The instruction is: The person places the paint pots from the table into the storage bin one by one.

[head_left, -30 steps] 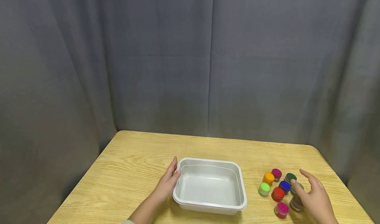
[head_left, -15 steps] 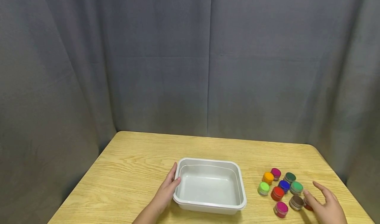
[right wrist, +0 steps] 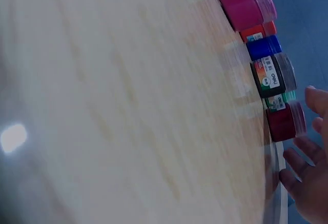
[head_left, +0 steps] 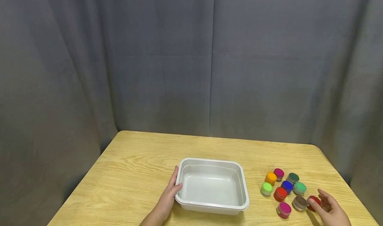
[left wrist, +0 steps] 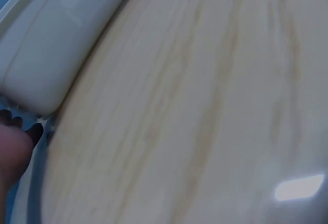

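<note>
At the back of the work area, a grey fabric curtain (head_left: pixel 161 69) hangs behind a light wood-grain table (head_left: pixel 134 172) with rounded far corners. On the table stands a white rectangular basin (head_left: pixel 210 209) with a rounded rim. The left hand (head_left: pixel 165 201) grips the basin's left side, thumb over the rim, fingers along the outer wall. The right hand (head_left: pixel 331 211) is at the table's right, thumb and fingers spread about a dark red round jar (head_left: pixel 315 202); firm contact cannot be confirmed. That jar stands rightmost in a cluster, just beside a brown round jar (head_left: pixel 299 203). The remaining round jars stand between these and the basin or farther back: front magenta jar (head_left: pixel 284 210), red jar (head_left: pixel 280 194), lime-green jar (head_left: pixel 266 188), blue jar (head_left: pixel 287 187), mint-green jar (head_left: pixel 299 188), dark green jar (head_left: pixel 293 178), orange jar (head_left: pixel 270 178) and rear magenta jar (head_left: pixel 279 174).
</note>
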`<action>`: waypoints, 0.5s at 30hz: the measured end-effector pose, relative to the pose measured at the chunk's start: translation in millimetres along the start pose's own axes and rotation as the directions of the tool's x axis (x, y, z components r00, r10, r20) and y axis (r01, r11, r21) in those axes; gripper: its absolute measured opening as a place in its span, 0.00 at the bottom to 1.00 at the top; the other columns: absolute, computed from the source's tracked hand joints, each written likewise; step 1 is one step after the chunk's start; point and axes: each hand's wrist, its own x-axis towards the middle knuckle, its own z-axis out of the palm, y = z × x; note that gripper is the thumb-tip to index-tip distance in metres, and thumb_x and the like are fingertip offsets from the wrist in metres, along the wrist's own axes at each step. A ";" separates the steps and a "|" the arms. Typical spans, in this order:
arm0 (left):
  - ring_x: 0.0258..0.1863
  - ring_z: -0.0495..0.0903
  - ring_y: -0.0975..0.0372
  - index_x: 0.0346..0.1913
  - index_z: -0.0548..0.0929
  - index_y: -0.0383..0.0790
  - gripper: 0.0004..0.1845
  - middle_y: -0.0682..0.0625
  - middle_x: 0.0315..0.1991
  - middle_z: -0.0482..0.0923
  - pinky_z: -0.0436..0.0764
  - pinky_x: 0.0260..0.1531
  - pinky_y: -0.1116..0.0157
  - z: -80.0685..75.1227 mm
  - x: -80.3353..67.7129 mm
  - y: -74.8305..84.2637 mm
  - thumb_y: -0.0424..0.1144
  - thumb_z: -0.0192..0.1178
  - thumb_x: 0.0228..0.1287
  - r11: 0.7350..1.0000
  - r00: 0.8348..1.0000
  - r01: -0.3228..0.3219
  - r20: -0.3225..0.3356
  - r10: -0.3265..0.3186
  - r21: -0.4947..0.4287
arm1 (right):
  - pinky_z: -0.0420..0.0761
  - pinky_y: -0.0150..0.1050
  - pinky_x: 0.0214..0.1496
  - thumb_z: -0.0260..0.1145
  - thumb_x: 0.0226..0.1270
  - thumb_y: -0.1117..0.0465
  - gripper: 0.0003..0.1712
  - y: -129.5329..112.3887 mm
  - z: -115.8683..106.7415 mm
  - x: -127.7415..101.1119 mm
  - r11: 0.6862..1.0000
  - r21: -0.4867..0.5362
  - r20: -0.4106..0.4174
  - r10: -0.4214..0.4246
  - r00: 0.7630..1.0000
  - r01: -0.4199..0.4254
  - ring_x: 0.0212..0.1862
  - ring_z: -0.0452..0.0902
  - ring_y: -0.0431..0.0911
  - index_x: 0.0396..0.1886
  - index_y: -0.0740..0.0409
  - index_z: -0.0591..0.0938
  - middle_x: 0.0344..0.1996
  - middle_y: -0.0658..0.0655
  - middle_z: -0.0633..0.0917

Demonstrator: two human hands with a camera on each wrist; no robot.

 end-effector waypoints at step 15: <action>0.78 0.27 0.42 0.79 0.38 0.46 0.38 0.42 0.80 0.29 0.28 0.72 0.36 5.5 -2.1 -5.8 0.42 0.42 0.73 0.998 0.998 -0.054 0.007 0.054 -0.043 | 0.86 0.41 0.43 0.65 0.51 0.26 0.66 11.6 0.1 5.2 0.993 -0.098 -0.009 -0.063 0.998 0.062 0.57 0.76 0.68 0.70 0.76 0.60 0.60 0.79 0.73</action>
